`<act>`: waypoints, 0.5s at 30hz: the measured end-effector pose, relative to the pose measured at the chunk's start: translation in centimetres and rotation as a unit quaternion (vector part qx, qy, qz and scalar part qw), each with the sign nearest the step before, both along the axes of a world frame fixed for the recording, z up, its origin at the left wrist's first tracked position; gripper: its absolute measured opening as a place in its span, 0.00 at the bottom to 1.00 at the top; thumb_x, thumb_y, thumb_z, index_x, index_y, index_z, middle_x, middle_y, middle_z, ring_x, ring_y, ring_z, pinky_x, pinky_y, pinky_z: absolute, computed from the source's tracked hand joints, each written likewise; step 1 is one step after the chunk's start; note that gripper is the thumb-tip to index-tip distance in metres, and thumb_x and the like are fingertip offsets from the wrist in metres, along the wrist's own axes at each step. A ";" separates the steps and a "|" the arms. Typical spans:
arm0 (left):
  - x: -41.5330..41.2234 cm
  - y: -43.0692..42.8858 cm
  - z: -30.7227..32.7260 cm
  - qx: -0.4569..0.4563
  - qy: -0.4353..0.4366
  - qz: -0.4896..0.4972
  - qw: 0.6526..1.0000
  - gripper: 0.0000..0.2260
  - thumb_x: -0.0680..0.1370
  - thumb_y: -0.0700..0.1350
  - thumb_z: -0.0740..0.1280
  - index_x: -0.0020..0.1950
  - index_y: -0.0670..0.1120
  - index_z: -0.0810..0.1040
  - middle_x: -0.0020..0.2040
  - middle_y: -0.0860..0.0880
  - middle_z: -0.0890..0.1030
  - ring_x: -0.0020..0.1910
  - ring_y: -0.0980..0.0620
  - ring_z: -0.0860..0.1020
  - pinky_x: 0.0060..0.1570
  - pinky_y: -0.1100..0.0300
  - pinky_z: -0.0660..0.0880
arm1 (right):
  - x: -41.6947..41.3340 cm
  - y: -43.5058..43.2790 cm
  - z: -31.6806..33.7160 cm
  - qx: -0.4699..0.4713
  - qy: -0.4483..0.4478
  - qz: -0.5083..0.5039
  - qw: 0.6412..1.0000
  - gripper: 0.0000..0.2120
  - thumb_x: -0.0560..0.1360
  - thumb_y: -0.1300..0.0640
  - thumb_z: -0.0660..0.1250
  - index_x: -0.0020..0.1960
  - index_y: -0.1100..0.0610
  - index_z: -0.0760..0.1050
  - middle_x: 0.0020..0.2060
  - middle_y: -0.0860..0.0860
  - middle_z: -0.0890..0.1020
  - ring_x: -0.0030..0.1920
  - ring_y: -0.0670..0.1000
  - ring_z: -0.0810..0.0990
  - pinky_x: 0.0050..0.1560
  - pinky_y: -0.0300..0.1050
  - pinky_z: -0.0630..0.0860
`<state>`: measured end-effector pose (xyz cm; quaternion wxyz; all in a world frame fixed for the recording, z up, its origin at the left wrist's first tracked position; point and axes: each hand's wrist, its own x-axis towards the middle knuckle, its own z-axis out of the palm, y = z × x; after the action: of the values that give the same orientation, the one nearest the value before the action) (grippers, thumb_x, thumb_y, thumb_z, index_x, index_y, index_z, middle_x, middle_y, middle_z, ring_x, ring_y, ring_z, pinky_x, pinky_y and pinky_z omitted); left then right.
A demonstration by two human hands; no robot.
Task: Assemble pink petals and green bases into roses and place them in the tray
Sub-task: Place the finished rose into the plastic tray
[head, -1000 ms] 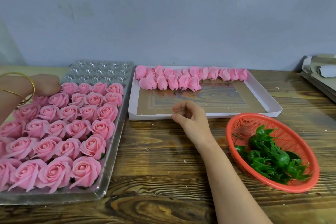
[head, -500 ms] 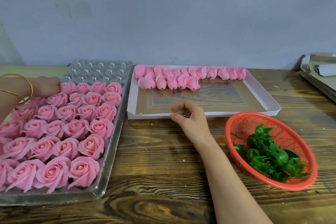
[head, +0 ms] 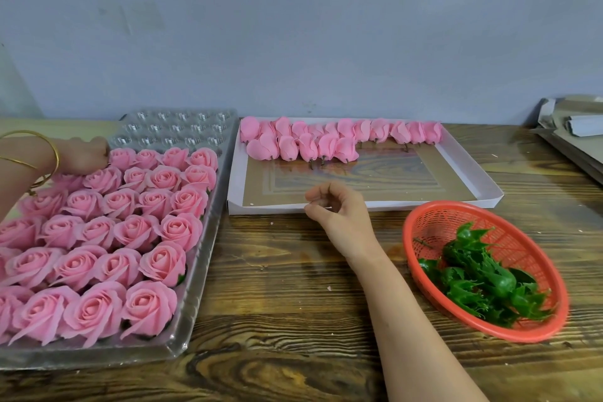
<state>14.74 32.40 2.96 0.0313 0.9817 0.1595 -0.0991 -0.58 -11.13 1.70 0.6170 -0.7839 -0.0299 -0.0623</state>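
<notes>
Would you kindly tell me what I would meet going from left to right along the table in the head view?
Clear tray of finished roses → white tray with pink petals → red basket of green bases → grey cardboard stack at the far right edge.
</notes>
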 end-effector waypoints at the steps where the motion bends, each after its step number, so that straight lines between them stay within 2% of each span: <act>1: 0.0 -0.1 0.0 0.000 0.000 0.001 1.000 0.15 0.81 0.41 0.58 0.67 0.37 0.66 0.57 0.29 0.72 0.47 0.40 0.72 0.49 0.53 0.71 | 0.0 0.0 0.0 0.000 -0.001 0.000 1.000 0.10 0.71 0.67 0.70 0.41 0.52 0.78 0.35 0.44 0.78 0.35 0.38 0.74 0.42 0.29 0.71; 8: 0.2 0.1 -0.1 0.022 0.027 -0.016 0.999 0.17 0.82 0.47 0.58 0.68 0.39 0.67 0.60 0.32 0.74 0.51 0.41 0.73 0.47 0.56 0.69 | 0.1 0.0 0.0 -0.006 0.008 -0.004 1.000 0.07 0.71 0.66 0.70 0.43 0.55 0.79 0.34 0.45 0.77 0.36 0.40 0.75 0.42 0.31 0.71; 10: 0.6 0.9 -0.5 0.022 0.030 -0.030 0.999 0.16 0.82 0.47 0.58 0.65 0.39 0.70 0.57 0.34 0.76 0.52 0.39 0.75 0.45 0.57 0.69 | 0.0 0.0 0.0 -0.009 0.009 -0.004 1.000 0.06 0.71 0.66 0.70 0.44 0.56 0.79 0.34 0.45 0.77 0.36 0.40 0.75 0.42 0.31 0.71; 15: 2.0 3.4 -1.5 0.009 0.038 -0.046 0.998 0.17 0.79 0.50 0.59 0.63 0.42 0.71 0.43 0.43 0.72 0.42 0.43 0.73 0.39 0.56 0.71 | 0.0 -0.1 0.2 -0.012 0.011 -0.001 1.000 0.06 0.71 0.66 0.70 0.45 0.57 0.79 0.36 0.47 0.78 0.37 0.42 0.75 0.46 0.36 0.73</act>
<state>16.70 35.81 1.46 0.0123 0.9838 0.1159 -0.1359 -0.63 -11.22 1.91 0.6077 -0.7920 -0.0227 -0.0541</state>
